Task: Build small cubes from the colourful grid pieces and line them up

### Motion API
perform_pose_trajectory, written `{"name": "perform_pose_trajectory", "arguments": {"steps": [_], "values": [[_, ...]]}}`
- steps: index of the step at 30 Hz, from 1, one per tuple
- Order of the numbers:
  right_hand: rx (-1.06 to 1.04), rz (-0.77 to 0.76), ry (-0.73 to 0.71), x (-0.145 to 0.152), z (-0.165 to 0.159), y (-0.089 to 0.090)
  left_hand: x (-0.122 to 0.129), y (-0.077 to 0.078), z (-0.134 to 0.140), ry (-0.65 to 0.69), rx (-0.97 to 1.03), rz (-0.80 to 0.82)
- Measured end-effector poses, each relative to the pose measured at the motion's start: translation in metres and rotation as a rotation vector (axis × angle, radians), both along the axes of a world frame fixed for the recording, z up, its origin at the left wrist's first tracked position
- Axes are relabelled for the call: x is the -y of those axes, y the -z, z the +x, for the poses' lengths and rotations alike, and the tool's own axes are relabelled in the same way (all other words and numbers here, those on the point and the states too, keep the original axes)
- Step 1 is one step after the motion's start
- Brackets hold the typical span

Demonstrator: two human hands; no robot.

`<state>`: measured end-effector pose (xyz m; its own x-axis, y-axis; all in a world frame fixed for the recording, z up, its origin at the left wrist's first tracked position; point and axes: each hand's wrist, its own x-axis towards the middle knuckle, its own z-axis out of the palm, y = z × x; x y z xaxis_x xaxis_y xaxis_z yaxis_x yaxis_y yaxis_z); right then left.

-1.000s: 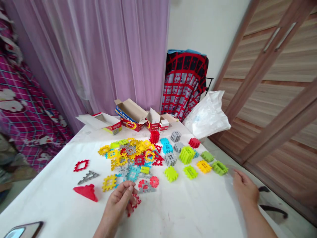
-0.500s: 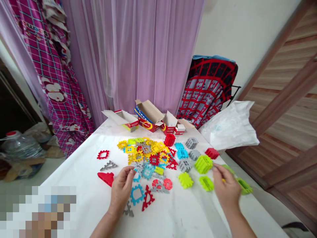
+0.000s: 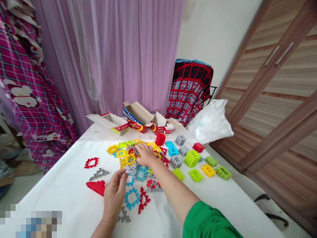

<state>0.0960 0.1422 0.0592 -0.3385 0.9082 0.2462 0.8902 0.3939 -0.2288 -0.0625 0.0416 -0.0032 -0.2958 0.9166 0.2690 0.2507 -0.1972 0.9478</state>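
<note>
Near the front of a mixed heap of interlocking plastic building pieces (image 3: 141,173), my left hand (image 3: 115,190) hovers with its fingers curled toward the thumb. Whatever it may hold is hidden. My right hand (image 3: 145,154) reaches across into the heap, fingers extended over yellow, red and grey pieces, and no held piece shows. Close to my left hand lie a blue square frame (image 3: 132,198), a red triangular frame (image 3: 143,200) and a solid red piece (image 3: 96,187). A stacked lime-green block (image 3: 192,158) stands right of the heap.
Several opened cardboard boxes (image 3: 137,115) line the table's back. Grey, blue, red, yellow (image 3: 208,170) and green stacks stand at the right, near a white plastic bag (image 3: 210,122). A red square frame (image 3: 91,162) and a grey triangle (image 3: 99,174) lie at the left.
My right hand has moved left from beside the green stacks to the heap, uncovering a yellow stack. My left hand stays curled near the heap. The view has turned rightward.
</note>
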Motion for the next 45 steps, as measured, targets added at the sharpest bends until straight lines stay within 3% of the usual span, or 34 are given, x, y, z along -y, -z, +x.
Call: {"name": "perform_pose_trajectory", "arguments": {"steps": [4, 12, 16, 18, 21, 24, 27, 30, 36, 41, 45], "values": [[0.004, -0.057, -0.023, -0.004, -0.001, 0.003, -0.001, -0.001, 0.002, 0.003, 0.031, 0.003], [-0.149, 0.059, 0.064, 0.004, 0.005, 0.001, 0.001, -0.001, 0.002, 0.059, 0.086, -0.043], [-0.615, -0.021, 0.196, 0.018, 0.018, 0.005, 0.005, -0.008, 0.004, 0.089, 0.117, -0.097], [-0.899, -0.156, 0.165, 0.031, 0.022, 0.011, 0.008, -0.014, 0.008, 0.104, 0.144, -0.137], [-1.092, -0.299, 0.048, 0.057, 0.023, 0.02, 0.012, -0.022, 0.015, 0.151, 0.201, -0.207], [-1.095, -0.349, -0.021, 0.079, 0.019, 0.026, 0.016, -0.029, 0.022, 0.232, 0.25, -0.291], [-1.042, -0.305, -0.04, 0.09, 0.014, 0.026, 0.018, -0.033, 0.026, 0.285, 0.289, -0.362], [-1.044, -0.25, -0.043, 0.091, 0.016, 0.022, 0.019, -0.035, 0.027, 0.294, 0.34, -0.398], [-1.105, -0.306, 0.003, 0.097, 0.029, 0.021, 0.019, -0.041, 0.024, 0.248, 0.474, -0.429], [-1.156, -0.34, 0.004, 0.107, 0.026, 0.034, 0.021, -0.041, 0.027, 0.257, 0.46, -0.425], [-1.092, -0.222, 0.051, 0.108, 0.027, 0.03, 0.024, -0.038, 0.03, 0.325, 0.4, -0.432]]}}
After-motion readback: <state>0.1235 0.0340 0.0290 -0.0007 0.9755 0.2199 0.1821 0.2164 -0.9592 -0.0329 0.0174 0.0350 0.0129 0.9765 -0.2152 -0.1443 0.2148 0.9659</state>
